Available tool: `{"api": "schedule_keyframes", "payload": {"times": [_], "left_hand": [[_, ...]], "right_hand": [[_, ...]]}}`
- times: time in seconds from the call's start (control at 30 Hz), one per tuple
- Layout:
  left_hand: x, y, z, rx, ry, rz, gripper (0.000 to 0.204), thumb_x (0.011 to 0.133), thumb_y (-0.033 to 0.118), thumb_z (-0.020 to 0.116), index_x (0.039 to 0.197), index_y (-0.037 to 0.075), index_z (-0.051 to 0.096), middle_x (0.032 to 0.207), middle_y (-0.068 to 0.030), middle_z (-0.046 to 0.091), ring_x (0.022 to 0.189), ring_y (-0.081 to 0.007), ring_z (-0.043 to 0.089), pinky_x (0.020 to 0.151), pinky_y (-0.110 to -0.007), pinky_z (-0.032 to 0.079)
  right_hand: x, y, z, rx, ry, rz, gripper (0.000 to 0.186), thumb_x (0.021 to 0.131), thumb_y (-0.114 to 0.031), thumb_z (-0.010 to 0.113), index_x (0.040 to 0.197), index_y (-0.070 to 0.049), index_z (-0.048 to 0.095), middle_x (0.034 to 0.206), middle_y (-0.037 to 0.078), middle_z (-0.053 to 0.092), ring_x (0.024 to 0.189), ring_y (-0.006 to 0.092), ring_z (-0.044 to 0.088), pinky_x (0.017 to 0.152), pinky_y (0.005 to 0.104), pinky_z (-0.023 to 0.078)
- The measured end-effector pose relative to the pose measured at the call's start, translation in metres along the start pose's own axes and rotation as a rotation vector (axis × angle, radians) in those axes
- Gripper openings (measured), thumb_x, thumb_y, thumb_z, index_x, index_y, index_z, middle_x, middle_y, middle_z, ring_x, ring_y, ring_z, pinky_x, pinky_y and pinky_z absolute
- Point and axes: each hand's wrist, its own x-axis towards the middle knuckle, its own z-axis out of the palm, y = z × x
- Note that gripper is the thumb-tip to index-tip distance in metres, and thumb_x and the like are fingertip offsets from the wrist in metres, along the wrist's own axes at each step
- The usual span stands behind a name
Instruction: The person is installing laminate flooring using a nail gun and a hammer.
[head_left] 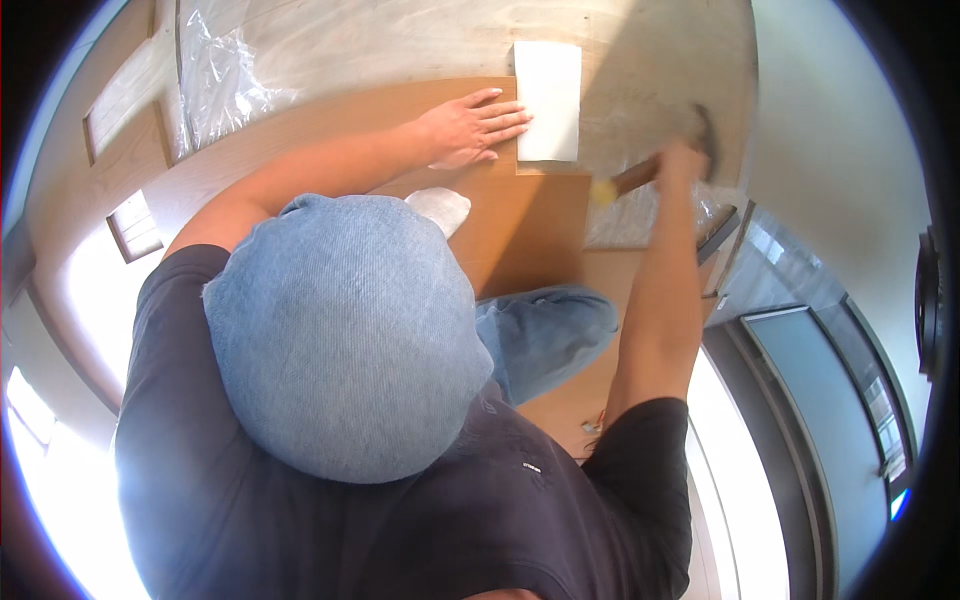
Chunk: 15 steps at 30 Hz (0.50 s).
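My left hand [474,127] lies flat on a brown floorboard [400,110], its fingers spread. Their tips reach the edge of a white rectangular sheet or panel [548,100], whose material I cannot tell. On the right, my right hand [680,163] is wrapped around a hammer [635,178], somewhat smeared by motion. The dark curved head shows beyond the fist, and the brown handle points left to a yellowish end. Below the hammer is plastic film near the board's stepped right edge. My denim-clad knees and a white sock [440,207] rest close to the boards.
Pale plywood [370,40] stretches along the far side. Crumpled clear plastic film [222,75] lies at the far left, beside boards with cut-out openings [135,225]. A pale wall [840,130] rises at right, with a dark-framed glass panel [815,370] nearer me.
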Motion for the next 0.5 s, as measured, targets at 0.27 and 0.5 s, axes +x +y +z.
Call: {"api": "schedule_keyframes", "payload": {"times": [0.27,0.5], "left_hand": [[-0.001,0.002,-0.008,0.050,-0.051,-0.033,0.063,0.107,0.045,0.030,0.161,0.014,0.020,0.169,0.0012,0.016,0.156,-0.0150,0.007,0.128,-0.043,0.004],[-0.008,0.004,-0.009,-0.016,0.023,-0.015,0.066,0.105,0.045,0.037,0.160,0.012,0.022,0.167,0.0002,0.022,0.155,-0.0159,0.013,0.128,-0.043,0.007]], "right_hand": [[-0.002,-0.020,-0.021,-0.491,-0.188,-0.115,0.027,0.080,-0.014,0.060,0.099,0.005,0.063,0.072,0.015,0.064,0.057,0.0239,0.065,0.051,0.0421,0.052],[-0.029,0.016,0.025,-0.556,-0.594,-0.110,0.023,0.083,-0.013,0.059,0.098,0.005,0.062,0.077,0.020,0.069,0.054,0.0303,0.066,0.054,0.0435,0.054]]}}
